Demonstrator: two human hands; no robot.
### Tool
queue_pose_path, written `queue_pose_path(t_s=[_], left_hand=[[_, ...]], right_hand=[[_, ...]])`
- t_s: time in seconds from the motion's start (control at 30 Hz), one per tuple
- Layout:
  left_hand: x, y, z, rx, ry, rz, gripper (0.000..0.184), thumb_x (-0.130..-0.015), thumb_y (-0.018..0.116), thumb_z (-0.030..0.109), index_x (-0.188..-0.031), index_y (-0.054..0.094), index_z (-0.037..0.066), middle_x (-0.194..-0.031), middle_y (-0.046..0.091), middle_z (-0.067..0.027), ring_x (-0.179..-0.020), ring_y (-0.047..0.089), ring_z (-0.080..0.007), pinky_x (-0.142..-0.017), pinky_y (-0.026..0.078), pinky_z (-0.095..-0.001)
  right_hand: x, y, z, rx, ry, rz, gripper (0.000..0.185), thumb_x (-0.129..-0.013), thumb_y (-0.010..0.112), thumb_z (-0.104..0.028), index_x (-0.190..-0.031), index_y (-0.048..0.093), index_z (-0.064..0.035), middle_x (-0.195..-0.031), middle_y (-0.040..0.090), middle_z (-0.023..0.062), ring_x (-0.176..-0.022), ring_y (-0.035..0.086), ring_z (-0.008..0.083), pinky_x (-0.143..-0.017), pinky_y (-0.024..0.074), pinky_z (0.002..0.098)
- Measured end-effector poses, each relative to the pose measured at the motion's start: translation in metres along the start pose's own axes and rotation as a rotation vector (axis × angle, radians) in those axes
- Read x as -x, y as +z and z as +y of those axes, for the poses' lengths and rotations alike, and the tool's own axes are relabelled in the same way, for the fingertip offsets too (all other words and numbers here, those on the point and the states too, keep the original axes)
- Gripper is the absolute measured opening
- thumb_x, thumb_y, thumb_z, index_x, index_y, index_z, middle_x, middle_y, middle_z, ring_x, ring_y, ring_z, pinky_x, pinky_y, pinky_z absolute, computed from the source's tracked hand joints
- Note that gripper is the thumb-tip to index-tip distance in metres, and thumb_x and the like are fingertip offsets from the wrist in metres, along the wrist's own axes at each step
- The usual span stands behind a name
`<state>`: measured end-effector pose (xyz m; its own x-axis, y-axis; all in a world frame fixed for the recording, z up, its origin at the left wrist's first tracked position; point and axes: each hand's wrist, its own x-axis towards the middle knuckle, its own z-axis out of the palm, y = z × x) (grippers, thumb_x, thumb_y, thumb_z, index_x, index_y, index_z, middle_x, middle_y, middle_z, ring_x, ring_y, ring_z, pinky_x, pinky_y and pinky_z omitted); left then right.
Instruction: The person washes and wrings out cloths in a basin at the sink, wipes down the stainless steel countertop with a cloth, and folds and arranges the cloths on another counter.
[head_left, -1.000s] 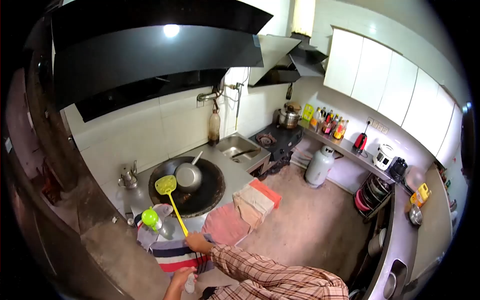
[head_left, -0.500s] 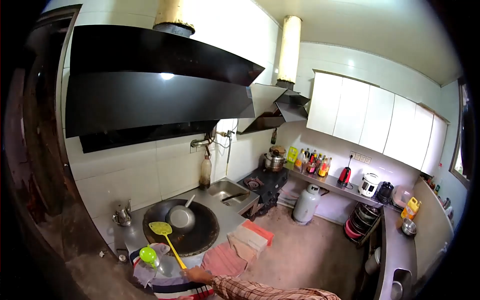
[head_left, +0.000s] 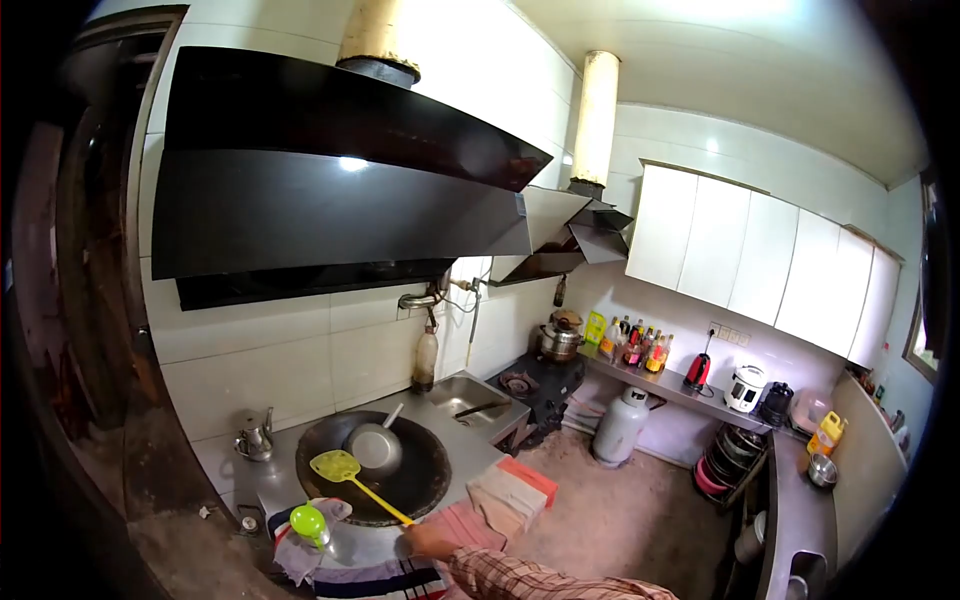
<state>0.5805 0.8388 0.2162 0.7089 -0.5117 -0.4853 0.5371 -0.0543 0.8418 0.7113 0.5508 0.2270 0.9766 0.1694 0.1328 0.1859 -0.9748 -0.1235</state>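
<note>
My right hand [head_left: 432, 541], in a plaid sleeve [head_left: 540, 577], is closed around the handle of a yellow fly swatter [head_left: 374, 498]. The swatter's perforated head lies over the left part of a large dark built-in wok [head_left: 420, 480]. Inside the wok rests a grey metal ladle [head_left: 376, 447] with a wide bowl, its handle leaning up to the right. Left of the swatter, a bright green rounded object [head_left: 308, 524] sits on grey cloth [head_left: 296, 556]. Striped cloth [head_left: 385, 581] lies below my hand. My left hand is outside the view.
A metal kettle [head_left: 255, 437] stands left of the wok, and a sink [head_left: 470, 398] lies to its right. Folded cloths [head_left: 506, 497] cover the counter's right edge. Farther back are a gas stove [head_left: 530, 385], a gas cylinder [head_left: 622, 428] and several bottles [head_left: 640, 345]. A range hood [head_left: 340, 205] hangs above.
The camera view has shifted, so the room appears slightly farther right and lower. My right hand still grips the fly swatter, its handle now tilted flatter and farther right.
</note>
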Motion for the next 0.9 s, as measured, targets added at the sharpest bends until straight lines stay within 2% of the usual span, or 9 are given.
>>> queue_pose_path(t_s=[0.17, 0.3, 0.33, 0.37, 0.43, 0.63, 0.77, 0.8, 0.9], left_hand=[[0.006, -0.009, -0.007, 0.103, 0.05, 0.031, 0.018, -0.088, 0.058, 0.024, -0.094, 0.059, 0.007, -0.078, 0.061, -0.0075, -0.065, 0.06, -0.0219, -0.054, 0.051, -0.037], [0.002, -0.009, 0.002, 0.249, 0.101, 0.062, 0.016, -0.088, 0.057, 0.021, -0.094, 0.057, 0.006, -0.078, 0.061, -0.0087, -0.065, 0.061, -0.0235, -0.053, 0.052, -0.0386], [-0.004, -0.008, 0.006, 0.286, 0.117, 0.065, 0.015, -0.088, 0.057, 0.02, -0.094, 0.057, 0.006, -0.078, 0.061, -0.009, -0.064, 0.061, -0.0239, -0.052, 0.052, -0.0389], [-0.008, -0.006, 0.011, 0.324, 0.138, 0.073, 0.015, -0.088, 0.057, 0.02, -0.094, 0.057, 0.006, -0.078, 0.061, -0.0093, -0.064, 0.061, -0.0243, -0.052, 0.052, -0.0393], [-0.018, 0.0, 0.02, 0.408, 0.181, 0.08, 0.014, -0.088, 0.056, 0.018, -0.094, 0.056, 0.006, -0.078, 0.061, -0.0099, -0.064, 0.062, -0.0251, -0.051, 0.053, -0.0401], [-0.016, 0.036, 0.059, 0.564, 0.433, 0.261, 0.011, -0.088, 0.052, 0.009, -0.097, 0.049, 0.004, -0.078, 0.06, -0.0139, -0.062, 0.063, -0.0306, -0.044, 0.055, -0.0408], [0.047, 0.079, 0.116, 0.361, 0.202, 0.458, 0.033, -0.088, 0.059, 0.012, -0.118, 0.046, 0.008, -0.085, 0.059, -0.0122, -0.064, 0.061, -0.0242, -0.043, 0.053, -0.0357], [-0.033, 0.039, 0.041, 0.105, 0.35, 0.403, 0.035, -0.09, 0.059, 0.021, -0.122, 0.05, 0.009, -0.08, 0.061, -0.0085, -0.065, 0.059, -0.0184, -0.046, 0.05, -0.0313], [-0.031, 0.041, 0.04, -0.076, 0.309, 0.284, 0.032, -0.091, 0.058, 0.024, -0.119, 0.054, 0.009, -0.079, 0.062, -0.0068, -0.066, 0.059, -0.0167, -0.047, 0.048, -0.0299]], right_hand=[[0.036, -0.038, 0.065, 0.394, 0.096, 0.146, 0.027, -0.088, 0.047, -0.027, -0.09, 0.069, -0.0118, -0.076, 0.066, 0.0075, -0.062, 0.062, 0.0244, -0.059, 0.0461, 0.0452], [0.047, -0.036, 0.073, 0.585, 0.008, 0.421, 0.026, -0.089, 0.043, -0.023, -0.09, 0.066, -0.0092, -0.079, 0.064, 0.0079, -0.078, 0.062, 0.0266, -0.077, 0.0414, 0.0493], [0.056, -0.068, 0.05, 0.485, -0.068, 0.564, 0.022, -0.086, 0.048, -0.02, -0.084, 0.066, -0.0093, -0.074, 0.062, 0.0073, -0.074, 0.062, 0.0236, -0.068, 0.0441, 0.0468], [0.07, -0.118, 0.025, 0.299, -0.359, 0.033, 0.017, -0.084, 0.052, -0.016, -0.077, 0.066, -0.009, -0.072, 0.062, 0.0072, -0.068, 0.06, 0.022, -0.056, 0.0437, 0.0409], [0.076, -0.13, -0.024, -0.196, -0.368, -0.216, 0.017, -0.084, 0.053, -0.016, -0.078, 0.066, -0.0088, -0.073, 0.062, 0.007, -0.068, 0.06, 0.0217, -0.056, 0.0438, 0.0404], [0.094, -0.087, -0.094, -0.718, -0.293, -0.325, 0.015, -0.085, 0.054, -0.017, -0.08, 0.065, -0.0084, -0.074, 0.062, 0.0064, -0.069, 0.06, 0.0209, -0.056, 0.0442, 0.0389], [0.098, -0.069, -0.079, -0.679, -0.148, -0.292, 0.014, -0.085, 0.054, -0.017, -0.082, 0.065, -0.0081, -0.075, 0.062, 0.0059, -0.069, 0.06, 0.0204, -0.057, 0.0444, 0.0379], [0.096, -0.064, -0.074, -0.665, -0.109, -0.279, 0.014, -0.086, 0.054, -0.017, -0.082, 0.065, -0.008, -0.075, 0.063, 0.0058, -0.069, 0.06, 0.0203, -0.057, 0.0445, 0.0376], [0.1, -0.049, -0.061, -0.639, 0.009, -0.235, 0.014, -0.086, 0.055, -0.017, -0.083, 0.065, -0.0078, -0.076, 0.063, 0.0055, -0.069, 0.06, 0.0199, -0.057, 0.0446, 0.0369]])
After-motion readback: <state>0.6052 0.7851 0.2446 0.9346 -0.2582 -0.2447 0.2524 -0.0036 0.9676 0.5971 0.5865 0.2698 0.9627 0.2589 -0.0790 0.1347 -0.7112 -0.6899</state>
